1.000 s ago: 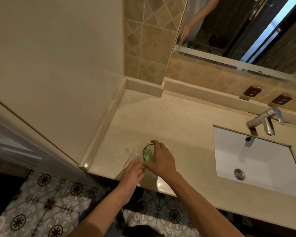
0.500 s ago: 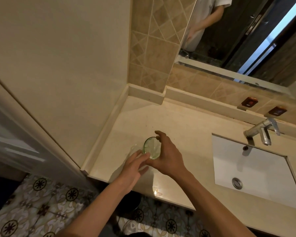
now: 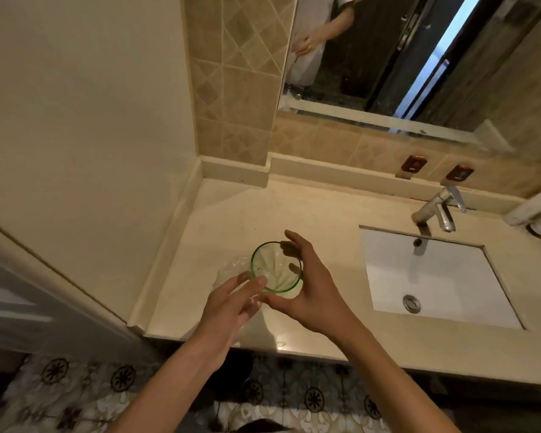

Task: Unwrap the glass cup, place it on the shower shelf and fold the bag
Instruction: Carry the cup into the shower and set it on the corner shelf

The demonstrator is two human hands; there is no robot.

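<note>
A green-tinted glass cup [image 3: 270, 264] is held above the beige counter [image 3: 294, 214], its mouth facing up at me. My right hand [image 3: 310, 289] grips it around the rim and right side, thumb at the near rim and fingers at the far rim. A clear plastic bag [image 3: 228, 270] lies crumpled under and left of the cup. My left hand [image 3: 231, 301] is at the cup's near left with fingers on the bag's film; whether it pinches the film is hard to tell.
A white sink basin [image 3: 434, 282] with a chrome faucet [image 3: 438, 207] lies to the right. A wall and raised ledge [image 3: 169, 245] border the counter on the left. A mirror [image 3: 403, 57] hangs behind. Patterned floor tiles [image 3: 60, 389] show below the counter edge.
My right hand has lifted the cup up and toward me, so it looks larger and clear of the bag. My left hand stays low by the plastic.
</note>
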